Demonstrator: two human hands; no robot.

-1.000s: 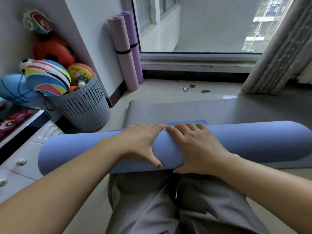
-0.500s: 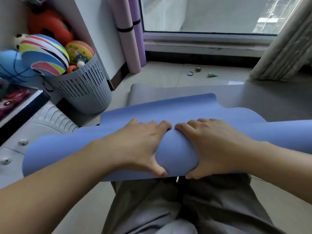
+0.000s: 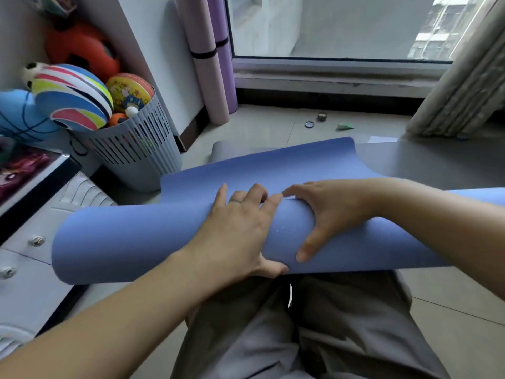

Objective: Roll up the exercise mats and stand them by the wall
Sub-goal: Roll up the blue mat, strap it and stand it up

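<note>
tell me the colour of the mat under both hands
Blue, a periwinkle shade; the mat shows best in the head view.

Roll (image 3: 131, 242) across lap (image 3: 259, 332), basket (image 3: 142, 151) left, seemingly mat (image 3: 426, 162) beyond

Left side's tight: ball basket (image 3: 136, 151) sits just beside the blue roll (image 3: 131, 242), white drawers (image 3: 30, 258) at its end; open tile (image 3: 262, 124) ahead up to the standing mats (image 3: 207, 77), only small bits (image 3: 322, 116) lying there; curtain (image 3: 459, 86) crowds the right.
</note>
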